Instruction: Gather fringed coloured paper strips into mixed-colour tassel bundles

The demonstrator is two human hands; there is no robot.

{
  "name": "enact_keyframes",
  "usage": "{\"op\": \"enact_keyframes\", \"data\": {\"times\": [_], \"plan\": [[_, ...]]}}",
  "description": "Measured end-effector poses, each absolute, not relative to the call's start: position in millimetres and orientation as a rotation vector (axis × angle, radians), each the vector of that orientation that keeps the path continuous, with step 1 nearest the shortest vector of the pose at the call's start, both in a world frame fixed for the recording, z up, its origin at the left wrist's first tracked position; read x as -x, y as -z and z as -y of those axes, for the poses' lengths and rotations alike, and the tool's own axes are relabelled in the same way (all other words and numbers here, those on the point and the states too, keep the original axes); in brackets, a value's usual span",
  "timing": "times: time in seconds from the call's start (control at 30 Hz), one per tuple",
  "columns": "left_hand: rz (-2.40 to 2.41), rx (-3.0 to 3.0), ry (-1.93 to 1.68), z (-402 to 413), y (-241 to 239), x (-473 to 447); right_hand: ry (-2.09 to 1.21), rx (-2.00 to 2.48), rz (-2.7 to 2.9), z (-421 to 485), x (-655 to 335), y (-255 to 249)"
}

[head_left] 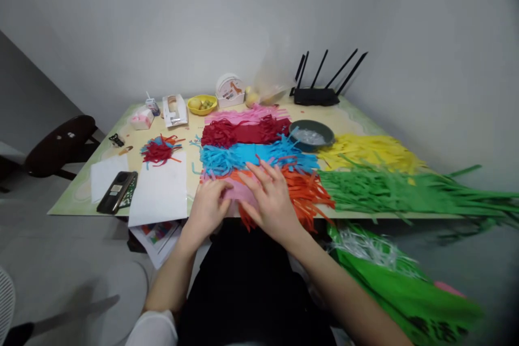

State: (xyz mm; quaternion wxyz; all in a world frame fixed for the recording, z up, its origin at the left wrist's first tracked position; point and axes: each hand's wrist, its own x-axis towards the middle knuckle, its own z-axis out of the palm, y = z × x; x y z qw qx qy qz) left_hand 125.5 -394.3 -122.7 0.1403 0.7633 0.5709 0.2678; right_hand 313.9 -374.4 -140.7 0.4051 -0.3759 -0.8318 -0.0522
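- Head view: both bare hands are resting over the paper strips at the desk's (83, 194) front edge, the forearms slanting inward from below.
- The left hand (207, 204) is arching palm down at the left end of the pink paper (238, 191); its fingers are curling, with thumb and index finger pointing toward the right hand. Whether they are pinching the paper, I cannot tell.
- The right hand (272, 200) is lying palm down and flatter, its fingers loosely spreading and clenching nothing; their tips are pointing away from the front edge, toward the blue fringe (259, 152), and the thumb is reaching leftward.
- The pink paper is lying between the hands, close to the front edge, while orange fringe (306, 192) is spilling out beside the right hand and over that edge.
- Behind the blue fringe, dark red fringe (247, 133) is stretching across, with pink fringe (239, 115) lying nearer the back edge.
- Toward the right edge, green fringe (389, 192) is trailing past the desk, and yellow fringe (371, 152) is lying behind it.
- A dark bowl (311, 135) is standing beside the red and blue fringes.
- Near the front left corner, white sheets (160, 194) are lying.
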Motion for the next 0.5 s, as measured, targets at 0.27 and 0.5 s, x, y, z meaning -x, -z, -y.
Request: {"op": "enact_keyframes", "data": {"times": [0.27,0.5], "plan": [[-1.286,-1.917,-1.032,402.1,124.9,-114.3,-0.583,1.024,2.131,378.5,-339.2,116.7],[-1.270,-1.734,-1.075,396.5,127.3,-114.2,-0.818,1.118,2.091,374.3,-354.1,101.9]]}}
